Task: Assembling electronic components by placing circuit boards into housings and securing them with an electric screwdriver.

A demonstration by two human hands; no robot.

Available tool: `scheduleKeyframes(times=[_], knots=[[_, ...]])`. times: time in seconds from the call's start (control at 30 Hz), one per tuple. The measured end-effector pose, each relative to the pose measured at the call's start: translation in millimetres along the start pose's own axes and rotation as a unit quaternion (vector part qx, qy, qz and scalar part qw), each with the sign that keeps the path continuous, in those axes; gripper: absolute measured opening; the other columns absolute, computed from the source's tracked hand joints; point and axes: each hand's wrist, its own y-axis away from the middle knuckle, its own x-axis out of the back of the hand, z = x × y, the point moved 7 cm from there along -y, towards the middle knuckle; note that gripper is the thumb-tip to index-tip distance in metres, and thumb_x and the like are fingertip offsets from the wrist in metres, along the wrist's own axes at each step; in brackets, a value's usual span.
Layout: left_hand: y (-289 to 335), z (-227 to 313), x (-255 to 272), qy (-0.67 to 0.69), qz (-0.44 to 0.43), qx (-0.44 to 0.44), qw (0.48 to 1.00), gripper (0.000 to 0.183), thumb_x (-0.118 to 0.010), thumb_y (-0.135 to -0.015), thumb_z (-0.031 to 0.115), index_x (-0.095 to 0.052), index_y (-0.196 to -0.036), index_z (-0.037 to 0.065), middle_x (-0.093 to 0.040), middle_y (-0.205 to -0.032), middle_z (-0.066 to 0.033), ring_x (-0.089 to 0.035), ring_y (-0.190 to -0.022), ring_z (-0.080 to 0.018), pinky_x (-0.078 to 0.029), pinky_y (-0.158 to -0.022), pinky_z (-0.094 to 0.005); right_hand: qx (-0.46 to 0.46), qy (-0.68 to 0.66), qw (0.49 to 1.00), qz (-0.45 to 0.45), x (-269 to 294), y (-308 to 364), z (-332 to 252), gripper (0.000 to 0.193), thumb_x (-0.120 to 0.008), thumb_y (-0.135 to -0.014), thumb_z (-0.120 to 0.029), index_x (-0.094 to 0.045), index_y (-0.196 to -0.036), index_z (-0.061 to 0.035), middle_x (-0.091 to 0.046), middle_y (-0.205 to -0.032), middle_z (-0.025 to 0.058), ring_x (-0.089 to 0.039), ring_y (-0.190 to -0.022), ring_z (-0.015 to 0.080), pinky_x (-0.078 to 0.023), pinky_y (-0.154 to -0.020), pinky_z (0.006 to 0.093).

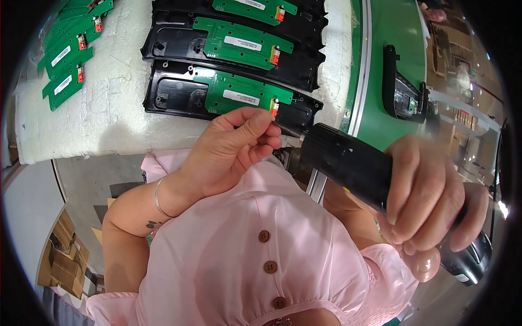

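My right hand [429, 201] is wrapped round a black electric screwdriver [348, 163], its bit pointing left. At the bit's tip, the thumb and forefinger of my left hand [239, 136] are pinched together; whatever they hold is too small to make out. Just beyond them lies the nearest black plastic housing [176, 93], with a green circuit board [234, 93] in it. That board carries a white label and a small red and white connector [274, 107] close to my left fingertips. Behind it rests a second black housing [174, 42] with its own green board [239, 46].
White foam padding [119, 122] lies under the housings. Loose green circuit boards [68, 81] overlap at the far left. On the green surface [380, 27] to the right, past a metal rail [360, 81], stands another black housing [405, 92]. Cardboard boxes [65, 266] sit at the lower left.
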Motion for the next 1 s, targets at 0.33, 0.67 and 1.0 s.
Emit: scheduleKeyframes(times=[0.33, 0.67, 1.0], knots=[[3, -21, -12, 0.010, -0.014, 0.084, 0.996, 0.034, -0.050, -0.089, 0.031, -0.054, -0.105, 0.002, -0.059, -0.095, -0.0087, -0.058, -0.086, -0.0160, -0.047, -0.076, -0.0225, 0.076, 0.001, 0.997, 0.028, -5, 11, 18, 0.030, -0.062, -0.067, -0.004, -0.046, -0.091, -0.0126, -0.054, -0.054, -0.0064, -0.054, -0.052, 0.0045, -0.045, -0.052, 0.0140], [11, -23, 4, -0.153, -0.039, 0.119, 0.980, 0.031, -0.039, -0.094, 0.020, -0.045, -0.114, -0.002, -0.055, -0.107, -0.0168, -0.057, -0.099, -0.0235, -0.047, -0.085, -0.0292, 0.022, 0.056, 0.988, 0.140, 4, 22, 55, 0.028, -0.054, -0.072, -0.011, -0.040, -0.097, -0.0103, -0.044, -0.058, -0.0032, -0.044, -0.049, 0.0094, -0.034, -0.051, 0.0254], [13, -12, 5, -0.217, 0.012, 0.094, 0.972, 0.019, -0.051, -0.088, 0.012, -0.053, -0.103, 0.001, -0.060, -0.095, -0.0108, -0.061, -0.086, -0.0182, -0.051, -0.074, -0.0241, 0.000, 0.053, 0.987, 0.153, 2, 18, 58, 0.024, -0.052, -0.069, -0.007, -0.038, -0.087, -0.0088, -0.044, -0.058, 0.0000, -0.042, -0.048, 0.0114, -0.034, -0.049, 0.0275]])
